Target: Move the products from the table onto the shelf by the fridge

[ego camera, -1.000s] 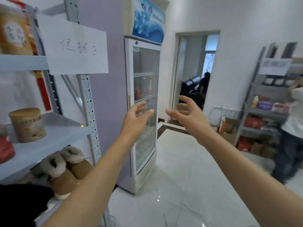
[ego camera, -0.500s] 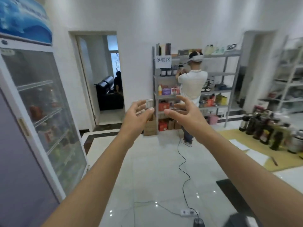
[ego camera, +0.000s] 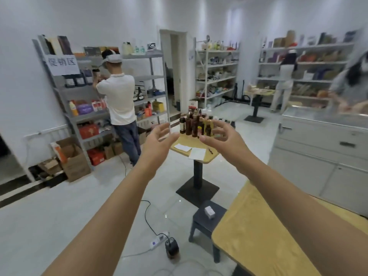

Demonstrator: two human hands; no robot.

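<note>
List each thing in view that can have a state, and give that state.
left hand: open, empty, raised
right hand: open, empty, raised
bottles: upright, clustered on the small table
papers: flat on that table
cardboard box: flaps open, on the floor

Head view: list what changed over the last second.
The view swung right, away from the fridge and the shelf beside it, past the doorway, to the small table carrying the bottles. Nothing was taken hold of or let go. The left hand and right hand stayed raised in front, open and empty.
</note>
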